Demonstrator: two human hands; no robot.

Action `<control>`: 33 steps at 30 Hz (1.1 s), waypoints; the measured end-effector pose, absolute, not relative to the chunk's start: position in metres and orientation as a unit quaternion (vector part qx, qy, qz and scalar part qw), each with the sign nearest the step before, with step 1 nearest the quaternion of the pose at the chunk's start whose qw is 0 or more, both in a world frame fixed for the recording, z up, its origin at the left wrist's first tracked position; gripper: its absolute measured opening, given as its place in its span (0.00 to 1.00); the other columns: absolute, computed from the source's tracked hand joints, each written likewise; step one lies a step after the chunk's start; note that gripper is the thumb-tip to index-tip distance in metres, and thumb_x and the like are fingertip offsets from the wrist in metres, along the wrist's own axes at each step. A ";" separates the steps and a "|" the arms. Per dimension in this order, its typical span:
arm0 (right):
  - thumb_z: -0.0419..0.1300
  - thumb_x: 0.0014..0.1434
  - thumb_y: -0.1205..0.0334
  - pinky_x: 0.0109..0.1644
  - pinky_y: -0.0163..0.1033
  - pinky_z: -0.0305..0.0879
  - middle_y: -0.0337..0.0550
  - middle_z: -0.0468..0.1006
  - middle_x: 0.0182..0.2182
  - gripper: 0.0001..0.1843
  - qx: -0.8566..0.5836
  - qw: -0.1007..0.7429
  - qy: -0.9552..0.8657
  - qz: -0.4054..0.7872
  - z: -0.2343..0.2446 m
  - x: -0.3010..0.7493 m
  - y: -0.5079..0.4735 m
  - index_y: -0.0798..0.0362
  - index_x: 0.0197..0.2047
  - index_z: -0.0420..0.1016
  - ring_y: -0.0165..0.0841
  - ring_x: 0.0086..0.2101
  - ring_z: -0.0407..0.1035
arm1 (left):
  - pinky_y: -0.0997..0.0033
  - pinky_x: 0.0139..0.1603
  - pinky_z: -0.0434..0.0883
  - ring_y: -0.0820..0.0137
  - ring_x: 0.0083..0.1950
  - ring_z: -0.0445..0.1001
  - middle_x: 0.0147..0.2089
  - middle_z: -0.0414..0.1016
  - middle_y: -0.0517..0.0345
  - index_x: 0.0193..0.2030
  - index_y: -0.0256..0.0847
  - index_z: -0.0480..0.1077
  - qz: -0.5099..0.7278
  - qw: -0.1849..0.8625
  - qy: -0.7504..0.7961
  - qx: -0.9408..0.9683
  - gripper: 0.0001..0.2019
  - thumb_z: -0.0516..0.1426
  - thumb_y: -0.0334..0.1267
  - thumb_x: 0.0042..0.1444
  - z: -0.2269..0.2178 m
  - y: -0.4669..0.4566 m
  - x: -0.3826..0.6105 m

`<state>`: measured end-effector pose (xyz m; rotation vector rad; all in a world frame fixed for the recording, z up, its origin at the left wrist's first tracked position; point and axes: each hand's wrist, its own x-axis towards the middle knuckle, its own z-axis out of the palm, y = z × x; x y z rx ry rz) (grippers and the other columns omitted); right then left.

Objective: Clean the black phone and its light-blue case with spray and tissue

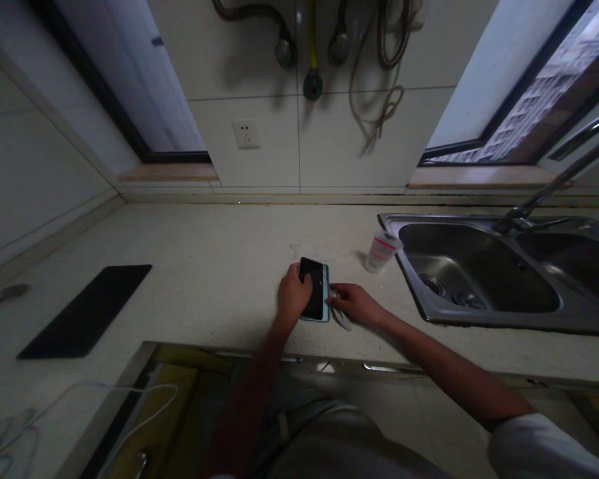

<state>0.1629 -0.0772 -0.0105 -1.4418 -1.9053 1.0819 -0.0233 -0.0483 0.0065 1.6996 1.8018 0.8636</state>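
A phone (319, 297) lies on the countertop in front of me, its black screen panel (311, 293) sitting offset to the left over a light blue body (326, 311). My left hand (293, 293) is closed around the panel's left side, thumb pressed on the black face. At the phone's right edge, my right hand (355, 302) is closed in a pinch around a thin, pale tool (341, 322), whose kind I cannot make out. Its lower end sticks out below the fingers. Shadow partly hides the fingertips of my right hand.
A clear plastic cup (381, 253) with red marking stands tilted by the steel sink (424, 313). A black mat (87, 311) lies at left, near a white cable (104, 386). The counter's front edge (214, 347) runs close below my hands.
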 end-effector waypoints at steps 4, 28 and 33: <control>0.61 0.56 0.48 0.27 0.36 0.61 0.37 0.75 0.22 0.20 -0.499 0.293 -0.627 0.522 -0.018 0.159 -0.078 0.55 0.44 0.78 0.32 0.22 0.67 | 0.62 0.55 0.69 0.57 0.56 0.74 0.54 0.75 0.40 0.58 0.35 0.67 0.266 0.171 0.671 0.670 0.18 0.53 0.37 0.63 0.005 -0.054 -0.018; 0.72 0.51 0.48 0.29 0.32 0.68 0.41 0.78 0.26 0.20 -0.395 0.336 -0.453 0.726 -0.007 0.157 -0.080 0.58 0.34 0.77 0.27 0.23 0.71 | 0.54 0.56 0.67 0.51 0.62 0.67 0.69 0.63 0.38 0.69 0.31 0.58 0.146 0.055 0.636 0.756 0.32 0.54 0.47 0.62 0.001 -0.071 -0.007; 0.73 0.49 0.50 0.29 0.35 0.70 0.42 0.79 0.28 0.24 -0.404 0.334 -0.439 0.730 -0.010 0.163 -0.081 0.57 0.42 0.76 0.30 0.24 0.73 | 0.51 0.58 0.65 0.49 0.65 0.64 0.73 0.56 0.37 0.70 0.30 0.56 0.112 0.054 0.634 0.764 0.37 0.55 0.51 0.60 0.001 -0.075 -0.005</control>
